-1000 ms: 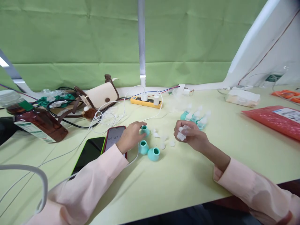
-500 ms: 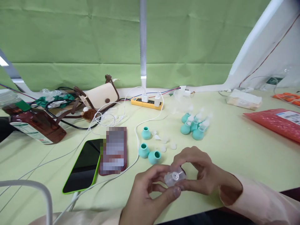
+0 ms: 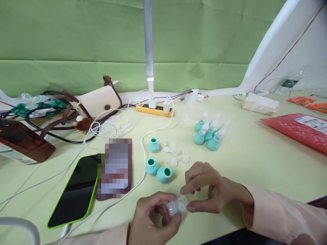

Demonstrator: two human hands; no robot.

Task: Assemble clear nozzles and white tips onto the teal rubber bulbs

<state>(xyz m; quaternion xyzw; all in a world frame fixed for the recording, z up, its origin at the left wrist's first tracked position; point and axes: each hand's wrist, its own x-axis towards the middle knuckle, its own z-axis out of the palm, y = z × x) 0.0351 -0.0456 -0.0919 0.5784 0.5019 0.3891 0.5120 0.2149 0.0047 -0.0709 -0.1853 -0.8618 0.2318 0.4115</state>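
1. Two bare hands I see from my distant place, both near the front edge of the desk (image 3: 255,163): the left hand (image 3: 146,217) and the right hand (image 3: 212,187).
2. With the left hand I have a small clear plastic piece (image 3: 176,206) pinched between the thumb and the forefinger; the other fingers are curled behind it.
3. With the right hand I have the thumb and the forefinger parted, at the right side of this piece and very close to it. Whether they press on it, I cannot tell.
4. The piece is above the desk, nearer to its front edge than the open bulbs are.
5. Three open teal bulbs (image 3: 150,169) stand farther from this edge. Two are side by side, and the nearest one is tilted, its mouth toward the right.
6. Beside them, on the right, several small whitish pieces (image 3: 186,159) lie loose.
7. More to the right and toward the back edge, I see a close group of teal bulbs with white tops (image 3: 213,144).
8. Toward the left edge are a green-rimmed phone (image 3: 70,194) and a reddish-rimmed phone (image 3: 129,170).
9. Near the back edge are a cream bag (image 3: 98,102) and a yellow power strip (image 3: 141,109); a red package (image 3: 286,129) lies toward the right edge.
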